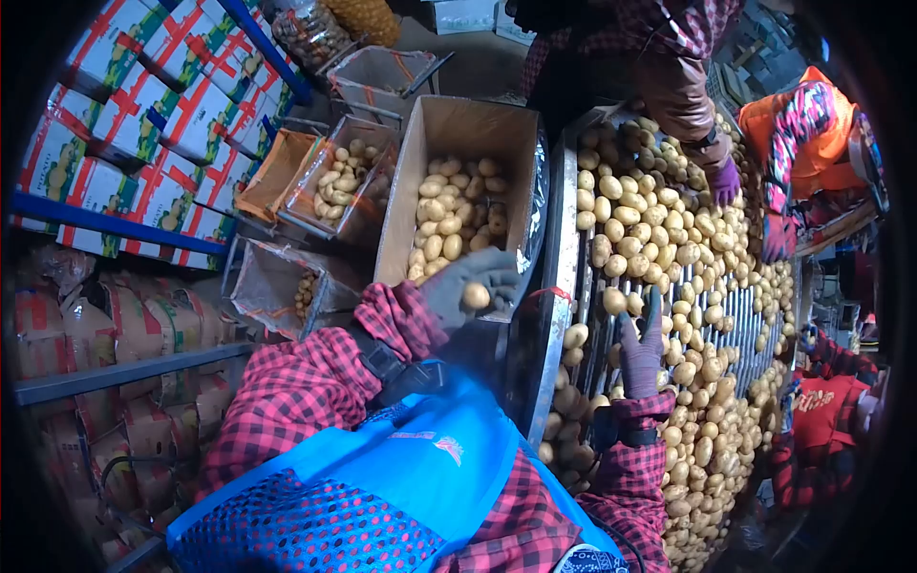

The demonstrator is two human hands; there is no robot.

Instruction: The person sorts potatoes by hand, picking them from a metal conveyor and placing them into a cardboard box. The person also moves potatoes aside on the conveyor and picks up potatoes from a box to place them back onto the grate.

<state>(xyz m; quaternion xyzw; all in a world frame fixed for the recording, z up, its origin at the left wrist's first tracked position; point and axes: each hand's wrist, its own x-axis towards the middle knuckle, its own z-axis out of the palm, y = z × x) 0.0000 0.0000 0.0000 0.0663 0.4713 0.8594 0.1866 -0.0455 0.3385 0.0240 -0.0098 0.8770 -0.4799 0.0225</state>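
Note:
My left hand (458,285), in a grey glove, is over the near edge of a cardboard box (475,119) partly filled with potatoes (449,210). A single potato (476,295) lies against its palm, the fingers reaching out past it to the right. My right hand (643,353), gloved in purple-grey, is over the roller conveyor (597,358) with its fingers apart. Just beyond its fingertips is a loose potato (615,301). Many potatoes (712,420) cover the conveyor around and beyond this hand.
A metal rail (551,334) separates the box from the conveyor. Smaller potato containers (339,181) stand left of the box, near stacked printed cartons (124,115). Across the conveyor, a co-worker's purple glove (724,181) and another's red glove (778,237) are among the potatoes.

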